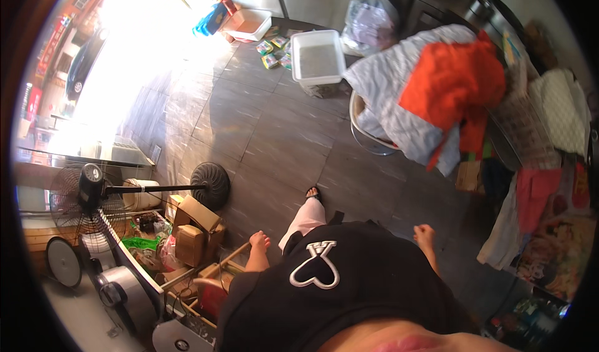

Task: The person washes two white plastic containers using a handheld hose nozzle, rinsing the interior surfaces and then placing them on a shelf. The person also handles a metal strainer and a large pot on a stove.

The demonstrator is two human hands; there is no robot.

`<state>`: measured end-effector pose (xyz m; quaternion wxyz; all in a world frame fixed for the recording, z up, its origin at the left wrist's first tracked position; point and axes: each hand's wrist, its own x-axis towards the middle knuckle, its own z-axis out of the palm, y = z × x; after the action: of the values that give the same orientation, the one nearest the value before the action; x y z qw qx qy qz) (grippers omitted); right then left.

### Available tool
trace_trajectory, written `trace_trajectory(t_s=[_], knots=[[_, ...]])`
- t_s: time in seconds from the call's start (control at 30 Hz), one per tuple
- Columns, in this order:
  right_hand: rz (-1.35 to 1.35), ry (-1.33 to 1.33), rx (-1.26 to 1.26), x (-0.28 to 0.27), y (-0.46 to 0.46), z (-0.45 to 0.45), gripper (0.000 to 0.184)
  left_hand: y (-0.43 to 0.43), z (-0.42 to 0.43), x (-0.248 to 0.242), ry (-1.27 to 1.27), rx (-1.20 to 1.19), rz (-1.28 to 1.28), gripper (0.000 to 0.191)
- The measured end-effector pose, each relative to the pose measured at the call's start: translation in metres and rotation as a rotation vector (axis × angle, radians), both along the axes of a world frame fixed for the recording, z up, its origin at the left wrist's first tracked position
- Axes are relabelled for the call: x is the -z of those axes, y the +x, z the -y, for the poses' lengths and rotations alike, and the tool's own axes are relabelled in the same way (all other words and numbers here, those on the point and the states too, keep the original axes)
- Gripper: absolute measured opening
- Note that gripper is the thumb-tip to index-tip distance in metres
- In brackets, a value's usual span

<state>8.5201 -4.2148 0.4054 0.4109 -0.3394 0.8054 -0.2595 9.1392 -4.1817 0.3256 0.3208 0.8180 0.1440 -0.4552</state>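
Note:
My left hand (260, 240) is out at my side with its fingers loosely curled, near the wooden frame (234, 254) of a piece of furniture; I see nothing in it. On the other side of my body, my right hand (424, 235) hangs above the dark floor tiles (369, 179), its fingers bent in and nothing visible in them. Between the hands are my black top and one sandalled foot (313, 193). Ahead on the right, an orange cloth (449, 83) lies over a grey quilted cloth (393, 99), draped on a chair (358, 118).
A standing fan (91, 183) with a round base (209, 185) and cardboard boxes (189, 244) stand at the left. Farther ahead are a white plastic tub (318, 78), small packets (270, 61) and a filled plastic bag (369, 22). Clothes (538, 197) hang at the right.

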Motion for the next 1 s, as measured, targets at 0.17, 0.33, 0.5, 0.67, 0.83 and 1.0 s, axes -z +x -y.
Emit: trace_trajectory(t_s=[0.17,0.33,0.5,0.67,0.83,1.0], knots=[[-0.268,-0.040,-0.840,-0.022,0.150,0.181,0.020,0.071,0.117,-0.013,-0.207,-0.075,-0.018,0.027],[-0.307,-0.038,-0.779,-0.067,0.226,0.329,0.023,0.185,0.254,-0.023,-0.437,0.042,0.059,0.033],[-0.279,0.232,-0.785,-0.046,0.283,0.476,0.026,0.233,0.354,-0.017,-0.445,0.079,0.045,0.028],[-0.227,0.003,-1.023,-0.022,0.426,0.674,0.026,0.288,0.360,-0.019,-0.184,-0.136,-0.029,0.024],[-0.026,-0.241,-1.002,-0.063,0.548,0.839,0.029,0.372,0.353,0.024,-0.041,-0.187,-0.056,0.028],[-0.032,-0.072,-0.673,-0.031,0.558,0.902,0.029,0.490,0.528,0.051,-0.139,0.024,-0.100,0.027]])
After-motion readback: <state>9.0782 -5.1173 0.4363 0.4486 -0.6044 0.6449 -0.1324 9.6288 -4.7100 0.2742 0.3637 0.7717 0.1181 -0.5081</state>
